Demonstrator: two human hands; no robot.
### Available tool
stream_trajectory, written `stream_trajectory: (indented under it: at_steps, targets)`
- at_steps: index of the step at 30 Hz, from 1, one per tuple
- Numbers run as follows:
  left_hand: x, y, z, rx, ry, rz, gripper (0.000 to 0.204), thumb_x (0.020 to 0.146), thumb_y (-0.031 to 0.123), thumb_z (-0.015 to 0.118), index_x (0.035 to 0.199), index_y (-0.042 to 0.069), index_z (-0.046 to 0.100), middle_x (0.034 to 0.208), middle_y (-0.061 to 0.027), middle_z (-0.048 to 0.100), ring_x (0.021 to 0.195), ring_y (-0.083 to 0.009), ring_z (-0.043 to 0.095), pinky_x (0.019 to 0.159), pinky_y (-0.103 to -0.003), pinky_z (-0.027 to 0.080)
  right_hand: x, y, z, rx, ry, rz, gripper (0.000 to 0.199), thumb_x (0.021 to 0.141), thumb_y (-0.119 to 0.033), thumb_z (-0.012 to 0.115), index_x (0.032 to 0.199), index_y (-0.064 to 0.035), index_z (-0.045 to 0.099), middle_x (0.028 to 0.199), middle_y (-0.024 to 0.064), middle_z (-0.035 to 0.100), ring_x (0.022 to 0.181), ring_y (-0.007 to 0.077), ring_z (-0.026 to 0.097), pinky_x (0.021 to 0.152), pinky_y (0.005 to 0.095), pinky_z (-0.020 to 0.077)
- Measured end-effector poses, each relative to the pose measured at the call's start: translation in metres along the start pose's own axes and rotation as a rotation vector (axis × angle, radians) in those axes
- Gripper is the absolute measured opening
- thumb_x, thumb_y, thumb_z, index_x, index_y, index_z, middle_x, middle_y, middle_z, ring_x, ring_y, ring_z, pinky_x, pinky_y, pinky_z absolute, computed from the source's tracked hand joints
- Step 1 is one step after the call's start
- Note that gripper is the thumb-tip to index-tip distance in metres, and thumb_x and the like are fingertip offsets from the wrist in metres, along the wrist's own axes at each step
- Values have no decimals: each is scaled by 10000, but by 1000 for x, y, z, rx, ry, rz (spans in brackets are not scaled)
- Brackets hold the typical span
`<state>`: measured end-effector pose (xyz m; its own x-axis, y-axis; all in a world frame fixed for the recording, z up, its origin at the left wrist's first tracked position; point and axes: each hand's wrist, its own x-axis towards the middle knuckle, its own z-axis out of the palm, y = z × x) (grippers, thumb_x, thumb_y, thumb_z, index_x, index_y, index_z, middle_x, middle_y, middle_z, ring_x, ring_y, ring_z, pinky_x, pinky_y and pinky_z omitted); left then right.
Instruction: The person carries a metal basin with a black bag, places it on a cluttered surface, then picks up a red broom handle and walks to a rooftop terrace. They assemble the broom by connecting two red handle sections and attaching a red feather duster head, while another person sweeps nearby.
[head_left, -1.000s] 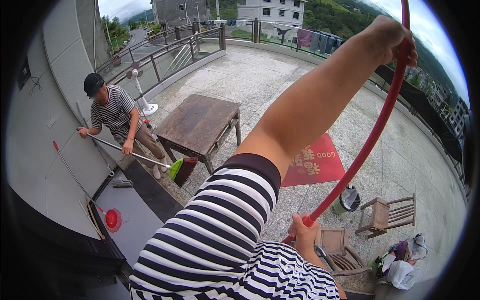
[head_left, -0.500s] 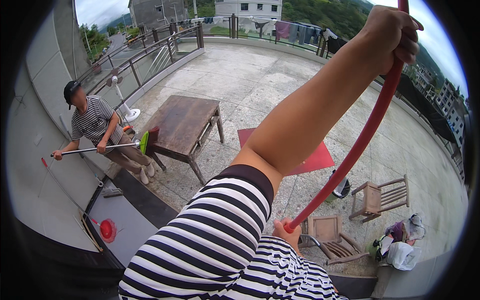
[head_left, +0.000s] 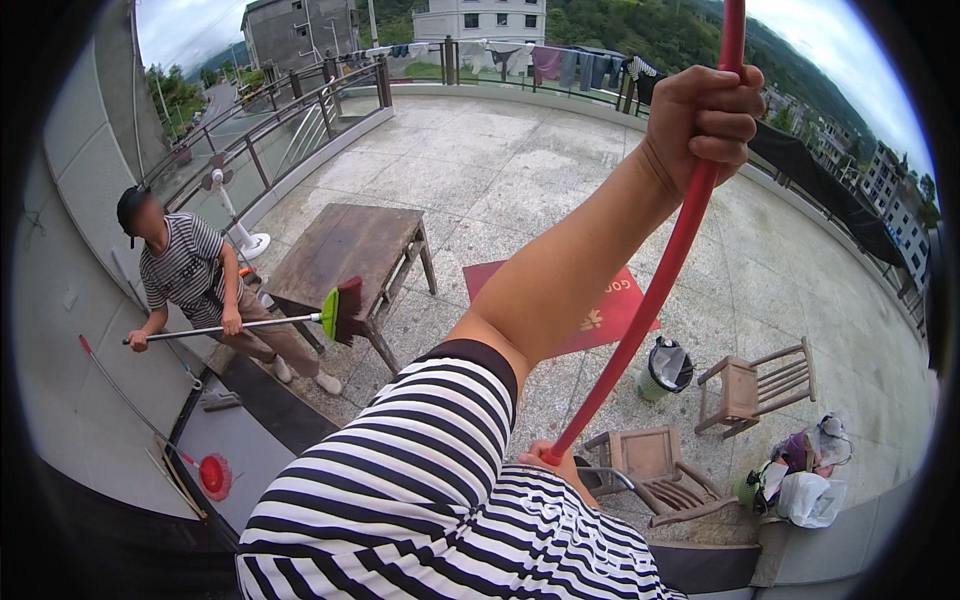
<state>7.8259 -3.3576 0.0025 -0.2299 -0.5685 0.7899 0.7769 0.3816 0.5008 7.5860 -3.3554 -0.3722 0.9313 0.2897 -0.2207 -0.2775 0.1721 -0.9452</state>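
A long red pole [head_left: 640, 325] slants across the view, bowed by the lens, and its top runs out of the upper edge. High up, my left hand [head_left: 708, 125] is wrapped round it, with the left arm stretched out across my front. Lower down, my right hand [head_left: 560, 470] is closed round the pole near my striped shirt, partly hidden by the shirt. A grey metal tube [head_left: 612, 474] shows beside that hand; I cannot tell whether it belongs to the pole. What the pole's far end carries is out of view.
At left, another person [head_left: 190, 270] holds a broom [head_left: 335, 312] near a wooden table [head_left: 345, 250]. A red mop [head_left: 214, 477] leans against the wall. Two wooden chairs [head_left: 738, 390], a bin [head_left: 665, 370], bags [head_left: 808, 500] and a red mat [head_left: 500, 275] stand or lie at right. A white fan [head_left: 232, 205] stands near the railing.
My left hand has come down and to the left with the red pole. The other person's broom head has moved right, toward the table's near edge. The bin shows more fully now.
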Motion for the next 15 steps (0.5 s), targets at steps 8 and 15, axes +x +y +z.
stream_trajectory:
  at_steps: [8, 15]
  targets:
    - [80, -1, 46, 1534, 1024, -89, 273, 910, 124, 489, 1095, -77, 490, 628, -1, 429, 468, -76, 413, 382, -233, 392, 1, 16, -1, 198, 258, -99, 305, 857, -68, 639, 622, -74, 445, 510, -7, 474, 416, 73, 426, 394, 230, 331]
    - [71, 14, 17, 1001, 622, 191, 135, 901, 161, 526, 893, 28, 507, 606, 8, 441, 441, -69, 385, 347, -222, 290, -14, 1, 10, 140, 301, -109, 320, 847, -76, 659, 612, -72, 442, 491, -1, 466, 404, 79, 429, 388, 230, 331]
